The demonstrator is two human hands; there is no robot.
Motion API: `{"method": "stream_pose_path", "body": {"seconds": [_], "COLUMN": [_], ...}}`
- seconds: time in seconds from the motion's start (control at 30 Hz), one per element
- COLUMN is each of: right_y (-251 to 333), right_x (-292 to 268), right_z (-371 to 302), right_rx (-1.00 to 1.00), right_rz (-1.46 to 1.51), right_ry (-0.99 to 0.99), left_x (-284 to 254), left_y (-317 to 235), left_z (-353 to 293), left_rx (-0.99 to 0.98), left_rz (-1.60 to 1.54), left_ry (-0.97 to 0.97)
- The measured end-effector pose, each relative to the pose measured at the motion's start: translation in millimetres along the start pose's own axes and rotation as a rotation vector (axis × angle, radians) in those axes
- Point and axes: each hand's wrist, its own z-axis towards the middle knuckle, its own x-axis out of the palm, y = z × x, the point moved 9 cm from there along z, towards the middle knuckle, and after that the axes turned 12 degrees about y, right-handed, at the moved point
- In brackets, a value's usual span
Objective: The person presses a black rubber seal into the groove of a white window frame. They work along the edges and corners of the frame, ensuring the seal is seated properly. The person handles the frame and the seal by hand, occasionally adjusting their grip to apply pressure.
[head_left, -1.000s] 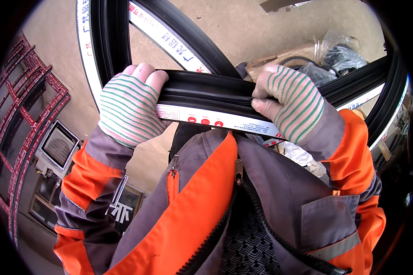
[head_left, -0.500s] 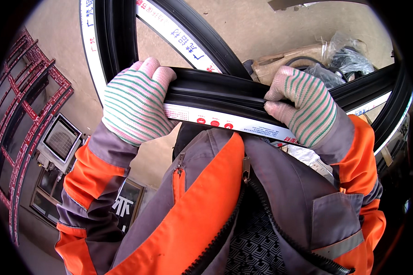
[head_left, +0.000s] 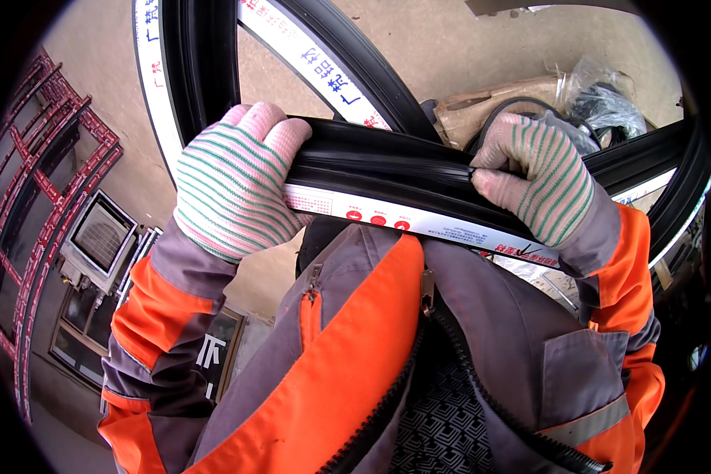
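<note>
A black metal profile bar [head_left: 355, 178] with printed white film on its near face lies across in front of my body. It belongs to a larger frame. Around its left part, by the corner, my left hand [head_left: 233, 182] is closed; most of the thumb is hidden. My right hand [head_left: 537, 178] pinches a thin black strip [head_left: 442, 171] between thumb and forefinger. The strip looks like a rubber seal and runs left along the bar's groove. Both hands wear pink gloves with green stripes.
A filmed upright bar [head_left: 205, 63] and a slanting bar [head_left: 375, 71] extend away from me. Cardboard [head_left: 470, 118] and plastic-wrapped goods [head_left: 608, 110] lie on the floor behind. At left are red-wrapped frames [head_left: 51, 189] and a boxy unit with a grille [head_left: 103, 237].
My right hand has shifted slightly right, and the strip at its fingertips now shows more clearly. My left hand keeps its hold, with the view moved a little.
</note>
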Motion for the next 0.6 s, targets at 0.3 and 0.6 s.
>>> {"method": "stream_pose_path", "body": {"seconds": [0.3,0.6], "right_y": [-1.5,-7.0], "right_x": [2.8,-1.0], "right_z": [-1.2,0.6], "right_rx": [-0.054,0.036], "right_rz": [0.026,0.178], "right_ry": [0.015,0.006], "left_x": [1.4,-1.2], "left_y": [-0.3,0.3], "left_z": [1.0,2.0], "left_rx": [0.002,0.002], "left_rz": [-0.003,-0.006], "left_ry": [0.019,0.015]}}
